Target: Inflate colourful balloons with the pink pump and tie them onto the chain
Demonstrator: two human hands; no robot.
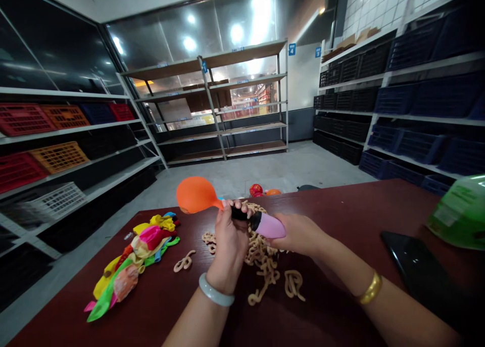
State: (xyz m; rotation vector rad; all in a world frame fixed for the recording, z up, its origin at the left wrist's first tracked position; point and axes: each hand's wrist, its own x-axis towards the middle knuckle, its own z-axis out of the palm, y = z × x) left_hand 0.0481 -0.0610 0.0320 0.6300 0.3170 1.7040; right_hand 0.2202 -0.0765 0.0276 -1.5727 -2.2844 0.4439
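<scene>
My left hand is closed around the black end of a hand balloon pump, at the neck of an orange balloon. The balloon is rounded and swollen, pointing left from the pump. On the pump's purple body, my right hand is closed from the right side. Beneath both hands lies a loose heap of tan curly strands, whose kind I cannot tell. A pile of limp, colourful balloons lies to the left of my left hand.
The dark red table carries a black phone-like slab and a green plastic package at the right. Red and orange round things show beyond its far edge. Shelves with crates stand left and right; a rack stands behind.
</scene>
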